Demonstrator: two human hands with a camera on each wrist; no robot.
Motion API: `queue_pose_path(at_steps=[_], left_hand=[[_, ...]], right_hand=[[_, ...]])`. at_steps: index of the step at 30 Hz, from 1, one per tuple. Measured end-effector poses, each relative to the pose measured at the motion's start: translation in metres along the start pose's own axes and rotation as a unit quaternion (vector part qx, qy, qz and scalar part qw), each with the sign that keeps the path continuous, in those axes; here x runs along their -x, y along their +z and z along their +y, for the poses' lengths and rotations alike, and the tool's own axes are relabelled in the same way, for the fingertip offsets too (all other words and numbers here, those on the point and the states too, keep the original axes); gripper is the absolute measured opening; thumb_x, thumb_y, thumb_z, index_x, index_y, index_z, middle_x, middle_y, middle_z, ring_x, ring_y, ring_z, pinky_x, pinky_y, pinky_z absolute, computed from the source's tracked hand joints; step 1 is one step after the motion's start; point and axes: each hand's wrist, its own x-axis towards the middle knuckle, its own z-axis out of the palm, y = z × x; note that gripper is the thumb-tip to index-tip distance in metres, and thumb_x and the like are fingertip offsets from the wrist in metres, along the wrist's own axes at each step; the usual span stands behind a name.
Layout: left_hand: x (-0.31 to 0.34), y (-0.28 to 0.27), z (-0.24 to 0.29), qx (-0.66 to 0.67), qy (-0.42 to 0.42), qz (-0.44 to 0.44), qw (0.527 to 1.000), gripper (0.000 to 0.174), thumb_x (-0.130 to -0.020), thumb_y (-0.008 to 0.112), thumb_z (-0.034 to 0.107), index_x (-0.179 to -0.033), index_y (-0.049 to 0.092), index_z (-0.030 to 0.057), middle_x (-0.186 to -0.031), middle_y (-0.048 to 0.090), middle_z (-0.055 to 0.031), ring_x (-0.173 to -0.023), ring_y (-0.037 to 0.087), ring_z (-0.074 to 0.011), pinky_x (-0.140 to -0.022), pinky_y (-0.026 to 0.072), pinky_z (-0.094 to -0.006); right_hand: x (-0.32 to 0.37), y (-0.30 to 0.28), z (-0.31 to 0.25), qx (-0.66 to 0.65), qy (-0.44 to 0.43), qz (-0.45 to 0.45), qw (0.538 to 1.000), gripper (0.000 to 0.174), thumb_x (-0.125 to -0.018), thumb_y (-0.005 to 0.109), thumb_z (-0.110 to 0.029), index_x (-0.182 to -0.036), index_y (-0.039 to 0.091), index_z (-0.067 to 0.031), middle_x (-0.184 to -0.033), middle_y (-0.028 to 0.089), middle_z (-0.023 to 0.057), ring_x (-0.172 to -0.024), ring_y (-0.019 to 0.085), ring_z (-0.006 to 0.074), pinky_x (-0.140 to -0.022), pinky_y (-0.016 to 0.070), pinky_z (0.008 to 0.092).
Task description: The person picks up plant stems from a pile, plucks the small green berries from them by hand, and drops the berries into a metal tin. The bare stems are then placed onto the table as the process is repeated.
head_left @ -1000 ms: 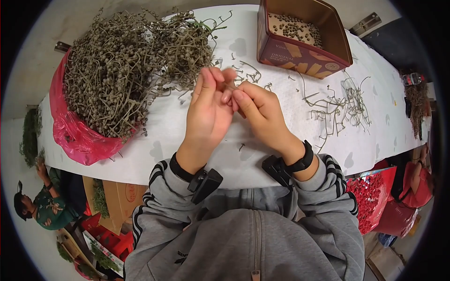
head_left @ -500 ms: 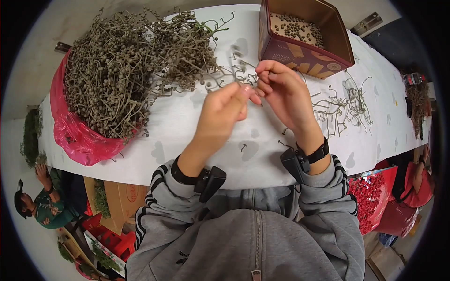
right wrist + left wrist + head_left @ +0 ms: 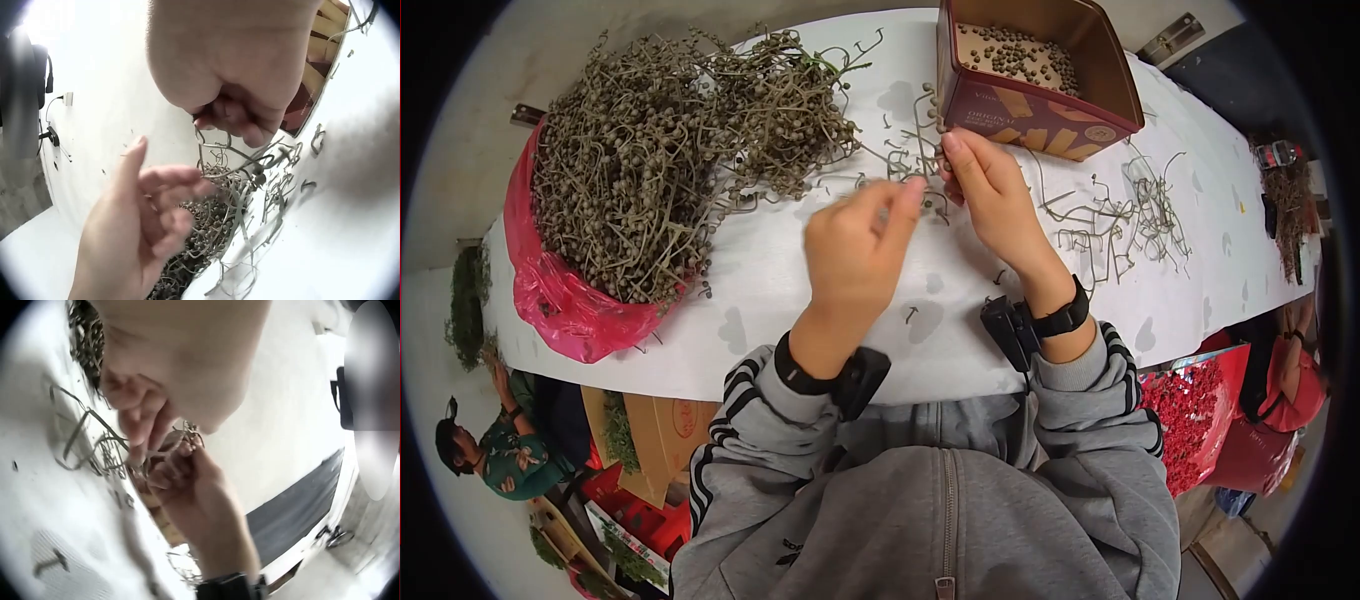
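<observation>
My right hand [image 3: 997, 195] pinches a thin curled stem bearing small round grey-brown pods [image 3: 259, 179] between thumb and fingers, just in front of the tin. Beside it my left hand [image 3: 852, 250], blurred, has its back turned up. In the right wrist view the left hand's thumb stands apart from its loosely bent fingers [image 3: 169, 181], near the dangling stem. A large heap of podded stems [image 3: 630, 170] spills from a pink plastic bag [image 3: 580, 315] at the left. Loose pods [image 3: 1020, 55] lie inside the brown tin [image 3: 1040, 125].
Bare stems [image 3: 1115, 215] lie heaped on the white-covered table [image 3: 800, 350] at the right, and short bits [image 3: 912, 315] are scattered near me. Another person [image 3: 510, 440] is at the lower left. Red material [image 3: 1185, 420] fills a bag at the lower right.
The hands were together a second ago, then parted. My right hand has moved up and right towards the tin with the stem; my left has turned from palm up to back up.
</observation>
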Motion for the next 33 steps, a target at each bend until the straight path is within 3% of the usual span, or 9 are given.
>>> queue_pose_path(at_steps=[5,8,13,17,21,24,28,30,33], left_hand=[[-0.014,-0.007,0.000,0.039,0.134,0.146,0.979,0.015,-0.087,0.061,0.016,-0.090,0.062,0.0012,-0.075,0.062,-0.0071,-0.065,0.052,-0.0145,-0.057,0.0403,-0.0266],[-0.016,-0.004,-0.007,0.174,0.051,-0.051,0.982,0.013,-0.086,0.062,0.012,-0.093,0.060,0.0011,-0.086,0.063,-0.0073,-0.073,0.049,-0.0163,-0.064,0.0404,-0.0280],[-0.014,-0.007,-0.006,0.116,0.010,-0.058,0.992,0.012,-0.086,0.061,0.012,-0.092,0.060,0.0012,-0.088,0.063,-0.0071,-0.071,0.047,-0.0174,-0.067,0.0398,-0.0285],[-0.014,-0.009,-0.007,0.064,0.085,-0.072,0.992,0.010,-0.086,0.060,0.010,-0.092,0.060,0.0019,-0.089,0.062,-0.0076,-0.072,0.047,-0.0175,-0.067,0.0401,-0.0289],[-0.017,-0.012,-0.012,0.054,0.149,-0.116,0.980,0.010,-0.088,0.057,0.011,-0.093,0.058,0.0018,-0.086,0.062,-0.0059,-0.073,0.048,-0.0151,-0.067,0.0401,-0.0273],[-0.015,-0.016,-0.011,0.334,-0.026,-0.196,0.922,0.012,-0.093,0.052,0.013,-0.092,0.055,0.0018,-0.081,0.058,-0.0017,-0.073,0.048,-0.0096,-0.066,0.0390,-0.0240],[-0.015,-0.014,-0.003,0.451,-0.087,-0.221,0.861,0.016,-0.097,0.046,0.015,-0.087,0.051,0.0023,-0.077,0.051,0.0027,-0.071,0.044,-0.0048,-0.064,0.0362,-0.0204],[-0.013,-0.013,-0.004,0.464,-0.111,-0.204,0.855,0.017,-0.097,0.046,0.015,-0.086,0.050,0.0024,-0.076,0.049,0.0030,-0.070,0.042,-0.0044,-0.064,0.0357,-0.0201],[-0.011,-0.010,-0.007,0.489,-0.157,-0.169,0.841,0.019,-0.098,0.045,0.015,-0.084,0.049,0.0025,-0.074,0.046,0.0037,-0.068,0.040,-0.0035,-0.062,0.0347,-0.0196]], right_hand=[[0.003,0.004,-0.007,0.048,-0.122,-0.018,0.991,0.029,-0.100,0.043,-0.026,-0.085,0.049,-0.0023,-0.073,0.045,-0.0016,-0.064,0.040,0.0073,-0.058,0.0361,0.0213],[0.006,0.008,-0.009,0.062,-0.121,-0.023,0.990,0.027,-0.099,0.046,-0.025,-0.086,0.050,-0.0019,-0.074,0.046,-0.0002,-0.065,0.041,0.0081,-0.058,0.0362,0.0219],[0.008,0.009,-0.017,0.139,-0.171,-0.036,0.975,0.023,-0.096,0.051,-0.022,-0.086,0.051,-0.0013,-0.072,0.047,0.0015,-0.065,0.042,0.0088,-0.057,0.0361,0.0230],[0.010,0.010,-0.024,0.158,-0.167,-0.023,0.973,0.026,-0.093,0.055,-0.023,-0.085,0.054,0.0021,-0.068,0.050,0.0086,-0.058,0.044,0.0183,-0.055,0.0386,0.0282],[0.004,0.002,-0.017,0.133,-0.149,-0.073,0.977,0.025,-0.093,0.055,-0.022,-0.086,0.055,0.0025,-0.064,0.051,0.0074,-0.057,0.046,0.0171,-0.053,0.0388,0.0293],[0.007,0.004,-0.015,0.065,-0.087,-0.116,0.987,0.023,-0.094,0.053,-0.019,-0.083,0.053,0.0011,-0.064,0.050,0.0042,-0.057,0.043,0.0126,-0.053,0.0362,0.0268],[0.014,0.007,-0.019,-0.038,-0.006,-0.139,0.989,0.024,-0.095,0.052,-0.018,-0.080,0.051,0.0004,-0.063,0.047,0.0045,-0.056,0.043,0.0121,-0.053,0.0350,0.0266],[0.014,0.010,-0.020,-0.072,0.019,-0.142,0.987,0.025,-0.095,0.051,-0.018,-0.078,0.050,0.0004,-0.062,0.046,0.0055,-0.055,0.043,0.0129,-0.052,0.0351,0.0272],[0.011,0.016,-0.018,0.187,-0.192,-0.019,0.963,0.022,-0.093,0.053,-0.015,-0.077,0.048,-0.0003,-0.061,0.045,0.0097,-0.054,0.047,0.0203,-0.051,0.0373,0.0305]])
